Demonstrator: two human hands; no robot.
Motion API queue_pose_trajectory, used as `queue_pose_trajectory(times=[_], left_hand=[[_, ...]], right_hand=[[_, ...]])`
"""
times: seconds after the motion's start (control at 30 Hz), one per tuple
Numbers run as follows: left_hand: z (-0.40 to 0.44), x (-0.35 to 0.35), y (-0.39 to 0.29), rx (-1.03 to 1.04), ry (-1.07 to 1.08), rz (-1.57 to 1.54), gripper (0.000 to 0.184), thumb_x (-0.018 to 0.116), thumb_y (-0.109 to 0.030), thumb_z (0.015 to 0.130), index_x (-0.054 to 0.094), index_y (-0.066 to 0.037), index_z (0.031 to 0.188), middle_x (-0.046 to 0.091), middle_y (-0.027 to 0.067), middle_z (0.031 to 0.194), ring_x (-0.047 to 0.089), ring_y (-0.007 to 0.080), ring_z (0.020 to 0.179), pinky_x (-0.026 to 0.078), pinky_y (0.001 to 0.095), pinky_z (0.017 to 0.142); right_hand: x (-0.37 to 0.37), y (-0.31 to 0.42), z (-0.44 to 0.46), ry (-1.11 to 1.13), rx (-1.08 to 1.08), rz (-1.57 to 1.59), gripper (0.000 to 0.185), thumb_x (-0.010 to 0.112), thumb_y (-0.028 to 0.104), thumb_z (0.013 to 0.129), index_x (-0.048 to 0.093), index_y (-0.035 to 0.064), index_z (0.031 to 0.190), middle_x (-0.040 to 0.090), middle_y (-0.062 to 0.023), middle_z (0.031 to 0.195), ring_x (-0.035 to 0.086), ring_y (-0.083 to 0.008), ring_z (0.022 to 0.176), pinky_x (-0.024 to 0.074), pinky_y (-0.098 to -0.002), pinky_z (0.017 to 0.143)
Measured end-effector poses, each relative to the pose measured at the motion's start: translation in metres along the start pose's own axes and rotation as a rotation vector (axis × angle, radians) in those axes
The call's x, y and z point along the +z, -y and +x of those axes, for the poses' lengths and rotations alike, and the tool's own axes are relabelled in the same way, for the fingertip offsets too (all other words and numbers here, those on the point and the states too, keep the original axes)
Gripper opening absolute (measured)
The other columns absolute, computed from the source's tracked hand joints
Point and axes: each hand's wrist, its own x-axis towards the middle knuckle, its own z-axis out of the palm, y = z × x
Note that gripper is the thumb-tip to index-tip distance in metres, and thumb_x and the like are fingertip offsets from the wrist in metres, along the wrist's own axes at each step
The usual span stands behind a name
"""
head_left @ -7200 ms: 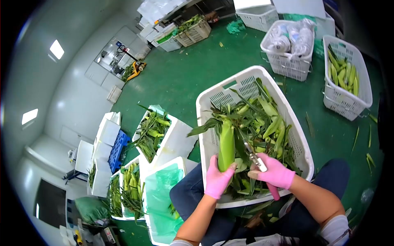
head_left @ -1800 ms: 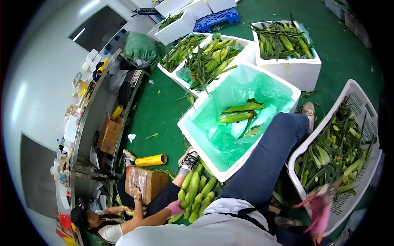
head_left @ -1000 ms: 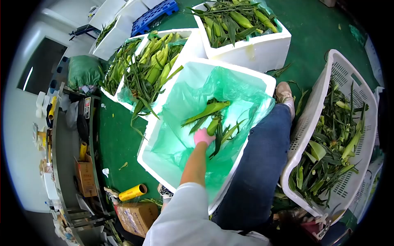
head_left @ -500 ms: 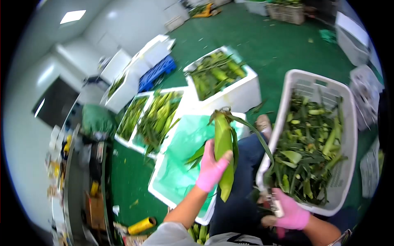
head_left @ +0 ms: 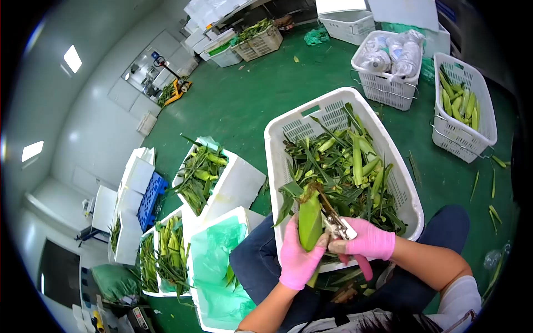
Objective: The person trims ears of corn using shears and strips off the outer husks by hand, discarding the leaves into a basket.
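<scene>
The corn ear [head_left: 310, 223] has swung from before the green-lined foam box [head_left: 253, 218] to over the near end of the white plastic crate [head_left: 271, 152]. Leafy corn husks [head_left: 338, 158] lie in the crate. The left hand [head_left: 300, 258] clamps around the ear; close by, the right hand [head_left: 367, 238] grips metal pruning shears [head_left: 336, 227].

No writing, label or number is legible here

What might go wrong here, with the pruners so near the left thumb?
The pruners could nick the left grip, whose thumb sits close to the metal. The corn ear, held by its lower part, might twist or slip. If dropped, it could land among the leafy scraps in the crate.
</scene>
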Motion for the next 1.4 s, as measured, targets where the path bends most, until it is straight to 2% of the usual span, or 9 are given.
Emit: queue_pose_trajectory(times=[0.1, 0.2, 0.3, 0.43, 0.63, 0.8, 1.03, 1.27, 1.4], left_hand=[[0.008, 0.009, 0.007, -0.185, 0.191, -0.302, 0.073, 0.074, -0.015, 0.09, 0.034, -0.001, 0.149, 0.054, 0.0114, 0.133, 0.052, 0.0194, 0.121, 0.044, 0.0312, 0.105], [0.016, -0.002, 0.007, -0.548, 0.331, -0.714, 0.076, 0.07, -0.034, 0.091, 0.034, -0.001, 0.15, 0.057, 0.0118, 0.123, 0.062, 0.0209, 0.103, 0.054, 0.0328, 0.087], [0.021, -0.008, 0.0, -0.489, 0.348, -0.657, 0.077, 0.07, -0.036, 0.091, 0.035, -0.001, 0.15, 0.058, 0.0121, 0.118, 0.064, 0.0204, 0.093, 0.057, 0.0349, 0.078], [0.02, -0.006, 0.002, -0.382, 0.398, -0.36, 0.07, 0.071, -0.023, 0.091, 0.038, 0.0, 0.148, 0.055, 0.009, 0.131, 0.052, 0.0169, 0.119, 0.042, 0.0322, 0.104], [0.024, -0.025, 0.01, -0.478, 0.622, -0.412, 0.079, 0.075, -0.027, 0.086, 0.038, 0.002, 0.15, 0.056, 0.0085, 0.133, 0.05, 0.0177, 0.124, 0.039, 0.0318, 0.109], [0.017, -0.046, 0.022, -0.684, 0.755, -0.67, 0.091, 0.079, -0.049, 0.077, 0.044, 0.006, 0.141, 0.063, 0.0153, 0.106, 0.066, 0.0216, 0.083, 0.056, 0.0317, 0.075], [0.021, -0.047, 0.023, -0.497, 0.764, -0.404, 0.087, 0.079, -0.037, 0.084, 0.039, 0.003, 0.151, 0.059, 0.0097, 0.127, 0.057, 0.0193, 0.115, 0.046, 0.033, 0.101], [0.036, -0.064, 0.023, -0.42, 0.649, -0.329, 0.088, 0.083, -0.025, 0.081, 0.037, 0.004, 0.151, 0.053, 0.0097, 0.142, 0.05, 0.0183, 0.13, 0.037, 0.0331, 0.112], [0.036, -0.075, 0.024, -0.411, 0.529, -0.406, 0.085, 0.078, -0.037, 0.076, 0.046, 0.003, 0.144, 0.061, 0.0114, 0.127, 0.059, 0.022, 0.117, 0.044, 0.0353, 0.105]], right_hand=[[-0.022, -0.014, 0.0, -0.148, -0.005, -0.141, 0.037, 0.079, 0.026, 0.085, 0.061, 0.0007, 0.106, 0.066, -0.0033, 0.079, 0.063, -0.0109, 0.069, 0.0529, -0.0274, 0.064], [-0.033, -0.027, 0.001, -0.234, -0.048, -0.365, 0.051, 0.081, 0.03, 0.083, 0.06, -0.0029, 0.116, 0.069, -0.0075, 0.086, 0.065, -0.0158, 0.073, 0.0537, -0.0308, 0.071], [-0.039, -0.015, -0.001, -0.111, 0.067, -0.549, 0.057, 0.081, 0.031, 0.082, 0.055, 0.0015, 0.122, 0.066, -0.0095, 0.09, 0.065, -0.0167, 0.078, 0.0537, -0.0327, 0.074], [-0.04, -0.019, -0.001, -0.099, -0.04, -0.375, 0.072, 0.083, 0.04, 0.078, 0.053, -0.0034, 0.127, 0.067, -0.017, 0.105, 0.066, -0.0257, 0.097, 0.0524, -0.0347, 0.086], [-0.06, -0.022, -0.002, 0.053, -0.092, -0.311, 0.054, 0.078, 0.032, 0.086, 0.05, 0.0002, 0.121, 0.057, -0.0077, 0.095, 0.056, -0.0113, 0.087, 0.05, -0.0275, 0.076], [-0.061, -0.028, 0.005, 0.218, -0.001, 0.012, 0.044, 0.077, 0.027, 0.086, 0.054, 0.0043, 0.116, 0.055, -0.0032, 0.093, 0.054, -0.0112, 0.087, 0.0485, -0.0269, 0.078], [-0.06, -0.045, 0.013, -0.113, -0.394, -0.699, 0.052, 0.073, 0.025, 0.087, 0.051, 0.0022, 0.129, 0.063, -0.0092, 0.089, 0.062, -0.0158, 0.069, 0.054, -0.031, 0.069], [-0.056, -0.016, 0.003, -0.124, -0.015, -0.297, 0.027, 0.076, 0.021, 0.083, 0.065, 0.0025, 0.1, 0.067, -0.0066, 0.076, 0.067, -0.0151, 0.071, 0.0546, -0.0314, 0.065], [-0.057, -0.001, -0.005, 0.07, 0.24, -0.16, 0.036, 0.074, 0.014, 0.084, 0.063, 0.0032, 0.117, 0.065, -0.0028, 0.084, 0.062, -0.0098, 0.067, 0.054, -0.0271, 0.062]])
